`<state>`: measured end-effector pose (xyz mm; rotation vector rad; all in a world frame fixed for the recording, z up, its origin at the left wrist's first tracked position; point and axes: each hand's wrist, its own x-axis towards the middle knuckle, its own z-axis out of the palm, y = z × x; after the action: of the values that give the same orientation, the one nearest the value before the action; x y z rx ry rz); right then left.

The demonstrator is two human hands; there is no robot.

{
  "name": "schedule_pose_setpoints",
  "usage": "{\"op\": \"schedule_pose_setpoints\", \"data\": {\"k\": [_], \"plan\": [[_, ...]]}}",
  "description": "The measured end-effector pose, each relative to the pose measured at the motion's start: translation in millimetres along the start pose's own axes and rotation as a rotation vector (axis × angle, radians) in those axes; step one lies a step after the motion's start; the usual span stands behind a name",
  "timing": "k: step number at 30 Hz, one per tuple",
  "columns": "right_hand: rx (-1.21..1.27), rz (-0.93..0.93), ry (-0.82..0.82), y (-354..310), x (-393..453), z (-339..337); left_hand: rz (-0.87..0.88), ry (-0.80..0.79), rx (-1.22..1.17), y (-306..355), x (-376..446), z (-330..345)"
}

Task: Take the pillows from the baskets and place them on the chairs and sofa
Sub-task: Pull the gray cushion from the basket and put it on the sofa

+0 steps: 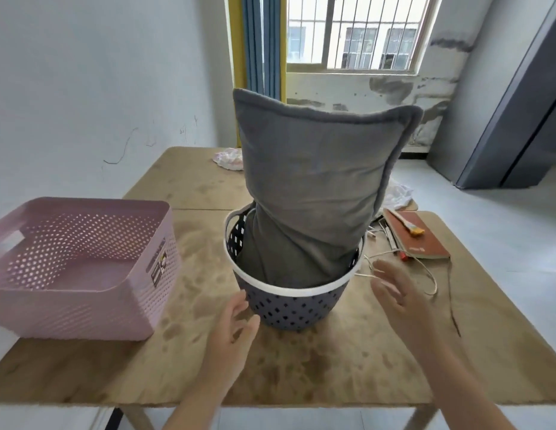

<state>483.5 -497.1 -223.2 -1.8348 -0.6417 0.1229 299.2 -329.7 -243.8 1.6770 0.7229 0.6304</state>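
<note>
You stand in a pale-walled room with a barred window (351, 32) and blue curtains (261, 45) ahead, looking down at a worn wooden surface (348, 361). On it, right in front of you, sits a round dark basket (292, 308) with a white rim, and a grey pillow (311, 175) stands upright in it, its lower end stuffed inside and most of it rising well above the rim. Your left hand (231, 339) is just beside the basket's near-left wall, fingers relaxed and slightly spread, holding nothing; whether the fingertips touch the basket cannot be told. Your right hand (397, 293) is raised near the basket's right side, palm turned inward, fingers straight and loose, also holding nothing and apart from the pillow. The pillow is between your two hands and farther from you. To the left on the surface is a pink perforated basket (75, 268) with nothing visible in it. To the right lie a brown notebook (416, 240) with a small brush (407, 225) on it and a white cable (425, 271). A crumpled pink cloth (228, 159) lies at the far end.
</note>
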Motion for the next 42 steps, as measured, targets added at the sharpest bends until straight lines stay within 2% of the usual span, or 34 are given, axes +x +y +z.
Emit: {"op": "schedule_pose_setpoints", "data": {"k": [4,6,11,14,19,25,32,35,40,42], "plan": [[0.048,-0.078,0.152,-18,82,3,0.179,0.128,0.051,38,90,4],[0.044,-0.067,0.168,-25,116,7,0.212,0.167,0.115,54,136,8],[-0.149,0.075,0.168,-20,168,29,0.197,0.101,0.271,70,215,37],[-0.114,0.115,0.218,-14,182,38,0.150,0.176,0.218,73,227,59],[-0.021,0.148,0.213,-5,207,41,0.087,0.339,0.090,85,238,86],[0.075,0.036,0.250,-33,226,42,0.335,0.482,0.061,123,257,86],[0.195,-0.247,0.184,-97,244,11,0.558,0.587,0.127,188,256,63],[0.213,-0.314,0.183,-112,243,3,0.578,0.629,0.151,197,250,52],[0.147,-0.254,0.098,-106,246,16,0.429,0.563,0.256,179,252,50],[0.165,-0.283,0.139,-108,246,12,0.493,0.597,0.258,182,247,47]]}}
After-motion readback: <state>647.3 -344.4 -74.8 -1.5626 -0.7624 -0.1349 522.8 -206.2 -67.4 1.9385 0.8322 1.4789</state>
